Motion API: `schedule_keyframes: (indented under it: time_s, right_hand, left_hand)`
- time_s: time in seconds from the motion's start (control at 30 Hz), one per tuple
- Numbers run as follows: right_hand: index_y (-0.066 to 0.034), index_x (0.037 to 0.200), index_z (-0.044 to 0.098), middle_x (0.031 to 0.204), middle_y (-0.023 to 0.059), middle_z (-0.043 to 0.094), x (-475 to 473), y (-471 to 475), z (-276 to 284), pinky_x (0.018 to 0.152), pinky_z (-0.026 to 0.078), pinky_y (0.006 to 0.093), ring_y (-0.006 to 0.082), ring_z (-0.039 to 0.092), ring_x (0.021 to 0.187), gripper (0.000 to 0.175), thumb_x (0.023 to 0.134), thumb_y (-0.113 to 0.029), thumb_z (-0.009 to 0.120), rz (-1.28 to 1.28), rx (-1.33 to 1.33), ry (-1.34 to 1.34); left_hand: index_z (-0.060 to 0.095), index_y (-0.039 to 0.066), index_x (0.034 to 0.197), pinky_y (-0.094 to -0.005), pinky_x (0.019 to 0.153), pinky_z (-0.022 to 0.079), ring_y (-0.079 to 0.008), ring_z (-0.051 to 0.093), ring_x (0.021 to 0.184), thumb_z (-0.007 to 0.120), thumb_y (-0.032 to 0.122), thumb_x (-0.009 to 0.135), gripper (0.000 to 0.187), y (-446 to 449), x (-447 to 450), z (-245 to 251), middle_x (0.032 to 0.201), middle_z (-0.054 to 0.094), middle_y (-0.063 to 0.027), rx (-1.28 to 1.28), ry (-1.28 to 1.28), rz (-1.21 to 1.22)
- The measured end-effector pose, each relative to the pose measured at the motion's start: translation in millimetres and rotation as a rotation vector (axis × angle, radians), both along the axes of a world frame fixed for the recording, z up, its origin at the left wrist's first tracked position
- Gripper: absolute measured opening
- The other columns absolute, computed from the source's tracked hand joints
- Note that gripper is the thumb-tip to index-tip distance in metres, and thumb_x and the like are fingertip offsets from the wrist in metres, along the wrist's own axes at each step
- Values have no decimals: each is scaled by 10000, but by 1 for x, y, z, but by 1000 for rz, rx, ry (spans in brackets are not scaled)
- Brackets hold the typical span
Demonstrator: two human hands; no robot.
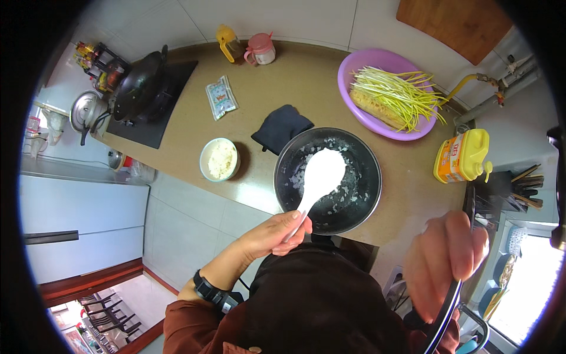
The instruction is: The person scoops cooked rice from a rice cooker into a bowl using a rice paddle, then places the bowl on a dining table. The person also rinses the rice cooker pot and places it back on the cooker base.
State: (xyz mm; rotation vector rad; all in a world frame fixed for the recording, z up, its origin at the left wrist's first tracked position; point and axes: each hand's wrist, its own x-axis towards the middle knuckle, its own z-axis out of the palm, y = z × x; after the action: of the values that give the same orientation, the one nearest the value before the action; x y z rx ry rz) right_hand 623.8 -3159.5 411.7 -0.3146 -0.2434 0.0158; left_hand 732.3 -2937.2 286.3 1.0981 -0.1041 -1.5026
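My left hand [281, 232] grips the handle of a white rice paddle [325, 172], whose broad head is above a dark pan [362, 199]. White rice bits cling to the pan's inside. At the right, my raised right hand [446, 261] has its fingers around the edge of a thin, shiny-rimmed round thing, seen edge-on, perhaps a lid [446, 314]. A bowl of rice [222, 160] stands left of the pan. A folded dark cloth [281, 127] lies against the pan's upper left side.
A purple basin [345, 84] holds yellow-green chives and a corn-coloured piece. Right of it stands a yellow pump jug [462, 155]. A printed packet [221, 97], a pink-lidded jar [261, 48] and a yellow-topped bottle [229, 42] are farther back. A wok [141, 88] sits on the stove at left.
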Motion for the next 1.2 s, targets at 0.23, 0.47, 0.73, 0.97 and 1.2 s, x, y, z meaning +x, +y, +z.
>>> schedule_keyframes:
  time_s: [0.23, 0.47, 0.73, 0.97, 1.2]
  right_hand:
    - [-13, 878, 504, 651, 162, 545, 10, 0, -15, 441, 513, 346, 264, 597, 505, 323, 956, -299, 375, 137, 6, -207]
    - [-72, 866, 510, 665, 37, 461, -7, -44, -75, 417, 370, 255, 126, 425, 462, 278, 961, -291, 367, -416, -2, 283]
    - [-6, 898, 559, 872, 84, 522, -21, -5, -113, 691, 472, 319, 193, 571, 716, 216, 925, -189, 448, -981, -855, 485]
    - [-17, 952, 592, 957, 122, 519, 18, 43, -110, 771, 464, 358, 288, 541, 907, 296, 666, -29, 668, -723, -1865, -454]
    - [26, 857, 566, 817, 88, 548, 18, 41, -123, 714, 421, 284, 185, 515, 781, 182, 881, -148, 518, -413, -1203, 443]
  left_hand:
    - [544, -25, 944, -178, 362, 277, -30, 304, 380, 272, 413, 967, 516, 2, 10, 0, 538, 371, 36, 28, -5, 17]
    - [527, 33, 942, -181, 370, 243, -37, 280, 401, 303, 414, 962, 443, 10, 10, 3, 534, 358, 35, 33, -171, 69]
    - [488, 34, 1019, -183, 374, 210, -29, 254, 424, 320, 499, 930, 503, 0, 13, 1, 580, 320, 48, 42, -264, 126]
    - [550, 0, 1087, -251, 752, 476, -156, 578, 905, 344, 486, 927, 551, -61, 8, 9, 981, 600, -81, 44, 64, 296]
    - [338, 71, 1322, -176, 492, 317, -46, 387, 566, 367, 344, 954, 459, -60, -1, 8, 728, 472, 10, -74, -382, 267]
